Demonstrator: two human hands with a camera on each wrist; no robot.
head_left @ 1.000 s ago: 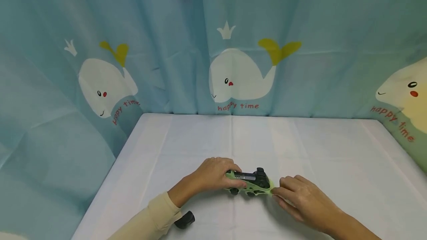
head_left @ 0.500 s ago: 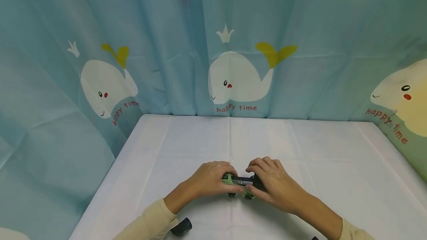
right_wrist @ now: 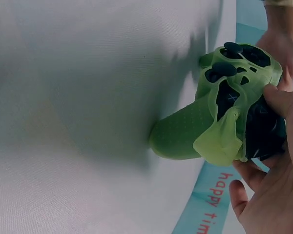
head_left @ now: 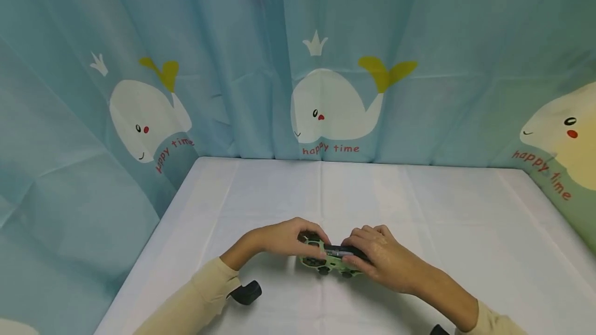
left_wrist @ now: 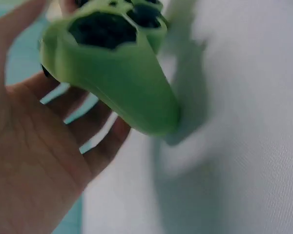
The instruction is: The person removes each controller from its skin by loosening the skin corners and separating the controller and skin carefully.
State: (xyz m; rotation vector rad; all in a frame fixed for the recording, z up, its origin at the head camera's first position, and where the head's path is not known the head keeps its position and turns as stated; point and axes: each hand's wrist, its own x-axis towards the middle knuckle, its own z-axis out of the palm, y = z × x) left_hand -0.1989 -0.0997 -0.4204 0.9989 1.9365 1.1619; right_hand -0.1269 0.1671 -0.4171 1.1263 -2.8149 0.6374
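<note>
Green cover (right_wrist: 178, 131): count 1; stretched over most of the controller, one loose flap bulging out beside bare black casing at the right hand's end.
Controller (right_wrist: 264, 129): count 1; black; held between both hands near the middle of the counter's front part, button face toward the person, dark top edge upward. Cannot tell whether its handles touch the counter.
Thumbsticks (right_wrist: 224, 69): count 2, both poking through the cover.
Hands: count 2, bare.
Left hand (head_left: 285, 239): arched over the controller's left end; fingers gripping it loosely, thumb on the near side, the others behind.
Right hand (head_left: 385, 258): palm turned in at the right end; fingers gripping the controller, thumb pressed on the black casing, others curled behind.
Sleeves (head_left: 200, 288): count 2, beige; a black piece (head_left: 248, 293) beside each cuff.
Counter (head_left: 270, 190): count 1, white, creased.
Curtain (head_left: 247, 92): blue; whale figures (head_left: 340, 112), 3 counted, each lettered "happy time".
</note>
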